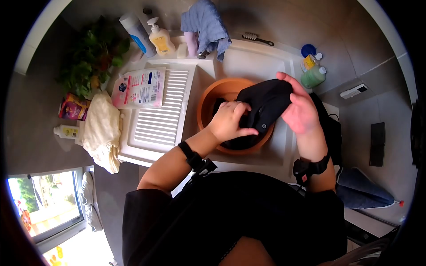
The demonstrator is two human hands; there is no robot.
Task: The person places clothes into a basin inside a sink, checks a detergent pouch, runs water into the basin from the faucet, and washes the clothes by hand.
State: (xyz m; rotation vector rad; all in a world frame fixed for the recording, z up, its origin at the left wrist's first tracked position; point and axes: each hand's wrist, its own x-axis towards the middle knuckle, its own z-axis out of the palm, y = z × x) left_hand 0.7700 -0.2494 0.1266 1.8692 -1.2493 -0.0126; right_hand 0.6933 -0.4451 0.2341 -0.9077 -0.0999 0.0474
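Above an orange basin point(204, 99) in the sink, a black cloth item point(271, 99) with a small round snap or button is held between my two hands. My left hand point(228, 119) has its fingers curled on the near-left part of the cloth, thumb stretched out to the right. Along the right edge, my right hand point(301, 108) grips the cloth with palm turned up; part of its fingers is behind the fabric. More dark cloth lies low in the basin, mostly hidden by my hands.
Left of the sink is a ribbed washboard point(162, 111) with a pink-and-white detergent pouch point(140, 88) on it. A cream cloth point(102, 128) hangs over the left edge. Behind stand a pump bottle point(162, 41), a blue towel point(206, 26) and a brush point(257, 39). A green bottle point(313, 77) stands right.
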